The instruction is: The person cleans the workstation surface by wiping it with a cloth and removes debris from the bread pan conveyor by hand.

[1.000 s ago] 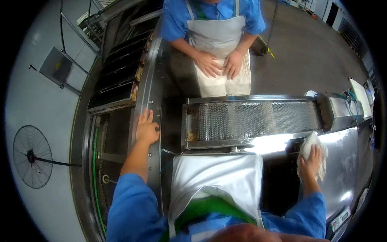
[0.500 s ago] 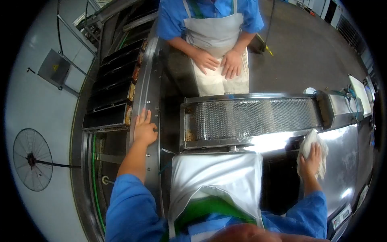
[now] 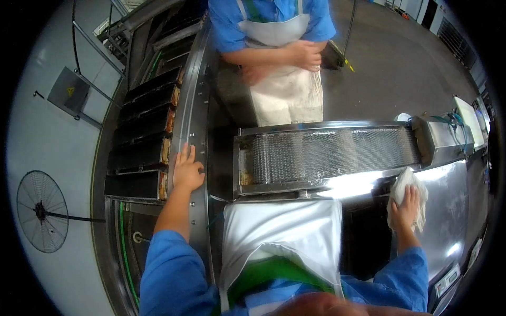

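Observation:
My left hand (image 3: 188, 169) lies on the steel side rail (image 3: 201, 118) of the conveyor at left, fingers apart and nothing held. Beyond that rail sits a row of dark rectangular pans (image 3: 132, 183) with orange-brown, stained ends. Over on the right, my right hand (image 3: 406, 205) grips a bunched whitish cloth (image 3: 399, 185) against the edge of a shiny steel table (image 3: 448, 205). Part of the cloth is hidden under the palm and fingers.
A metal-mesh belt (image 3: 332, 152) in a steel frame runs crosswise ahead of me, ending at a steel housing (image 3: 443, 139). Behind it stands a co-worker in a white apron (image 3: 287, 95), arms crossed. A wire fan (image 3: 42, 210) is at far left.
The dark pans have moved along the conveyor toward me. The co-worker's hands went from hanging at the apron to crossed arms. My hands have hardly moved.

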The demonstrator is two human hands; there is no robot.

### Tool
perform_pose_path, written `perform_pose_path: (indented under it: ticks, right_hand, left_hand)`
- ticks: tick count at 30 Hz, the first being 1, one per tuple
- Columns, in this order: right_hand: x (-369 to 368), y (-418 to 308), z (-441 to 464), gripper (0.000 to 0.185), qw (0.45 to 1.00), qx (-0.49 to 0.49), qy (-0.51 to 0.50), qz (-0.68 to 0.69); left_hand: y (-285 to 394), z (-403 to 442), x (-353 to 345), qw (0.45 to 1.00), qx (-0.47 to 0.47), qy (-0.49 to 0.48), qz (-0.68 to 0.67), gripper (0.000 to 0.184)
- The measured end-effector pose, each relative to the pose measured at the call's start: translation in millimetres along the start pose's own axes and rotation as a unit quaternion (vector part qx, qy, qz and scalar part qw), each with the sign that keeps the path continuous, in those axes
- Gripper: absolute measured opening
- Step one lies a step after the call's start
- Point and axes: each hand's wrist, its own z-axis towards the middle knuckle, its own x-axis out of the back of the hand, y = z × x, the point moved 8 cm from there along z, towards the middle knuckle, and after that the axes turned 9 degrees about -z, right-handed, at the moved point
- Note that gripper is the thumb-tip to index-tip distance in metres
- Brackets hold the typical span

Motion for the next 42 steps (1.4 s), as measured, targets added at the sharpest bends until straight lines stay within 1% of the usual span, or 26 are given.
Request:
perform_pose_path:
  ticks: [7,16,29,34,38,42]
  right_hand:
    - [-3,1,-1,0.078,1.0,0.009,0.015,0.005]
    - [-2,-1,-1,0.078,1.0,-0.001,-0.002,0.005]
    - [-3,2,0,0.079,1.0,0.001,-0.001,0.004]
    - [7,-6,1,0.075,1.0,0.0,0.004,0.016]
    - [5,-4,0,0.073,0.999,0.024,0.024,0.006]
    - [4,-4,1,0.071,0.999,0.022,0.015,0.017]
  left_hand:
    - [2,0,2,1.0,0.0,0.001,0.009,0.021]
    - [1,-1,1,1.0,-0.014,0.024,-0.005,0.021]
    - [-1,-2,-1,1.0,-0.008,0.023,-0.008,0.019]
    - [1,-3,2,1.0,-0.011,0.026,-0.012,0.016]
    - [-1,-3,1,0.999,-0.004,0.035,-0.01,0.015]
    - [-1,-3,1,0.999,-0.003,0.031,-0.012,0.015]
